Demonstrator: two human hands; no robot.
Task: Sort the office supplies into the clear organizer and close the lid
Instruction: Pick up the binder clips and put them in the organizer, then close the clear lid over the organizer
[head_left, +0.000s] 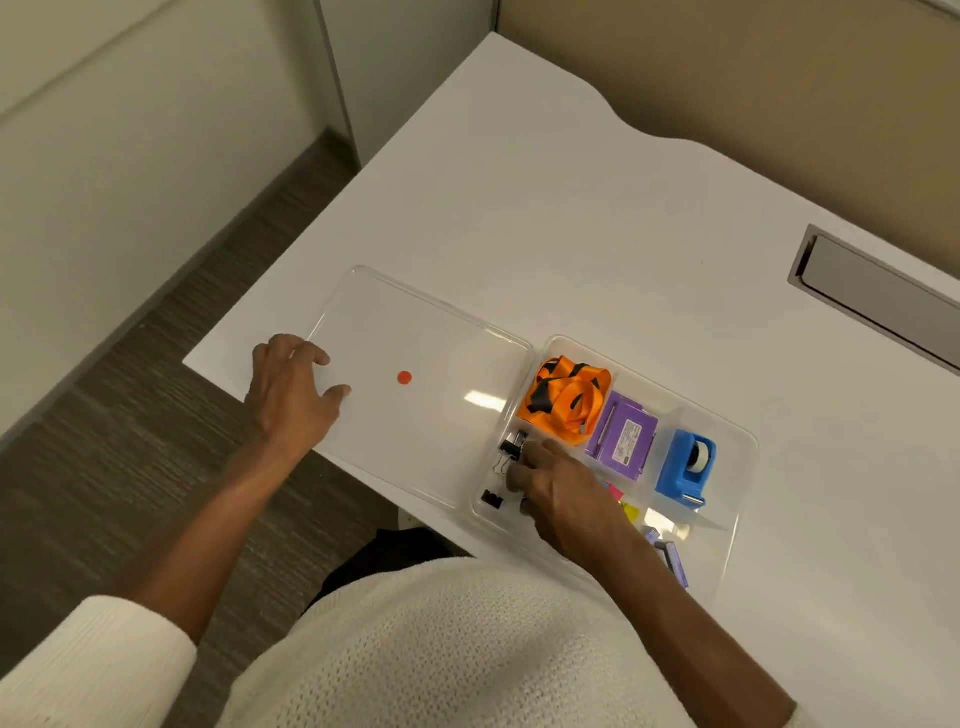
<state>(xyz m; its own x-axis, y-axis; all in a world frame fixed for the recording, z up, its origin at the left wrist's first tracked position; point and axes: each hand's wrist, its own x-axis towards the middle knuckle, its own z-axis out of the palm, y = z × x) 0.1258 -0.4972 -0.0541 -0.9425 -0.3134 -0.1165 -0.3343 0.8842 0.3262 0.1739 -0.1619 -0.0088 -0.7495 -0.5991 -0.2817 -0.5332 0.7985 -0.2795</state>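
The clear organizer (743, 467) lies on the white desk with its lid (415, 415) folded open flat to the left; a red dot (404, 378) marks the lid. Its compartments hold an orange lanyard (569, 397), a purple box (623, 436), a blue tape dispenser (685, 465), black binder clips (511, 447) and small coloured items (631, 512). My left hand (291, 389) rests on the lid's left edge, fingers spread. My right hand (561, 488) is inside the binder-clip compartment, fingers curled down over the clips; what they hold is hidden.
The white desk (571, 208) has a grey cable slot (878, 296) at the far right. Its left edge drops to dark carpet (156, 415). Cubicle walls stand behind and to the left.
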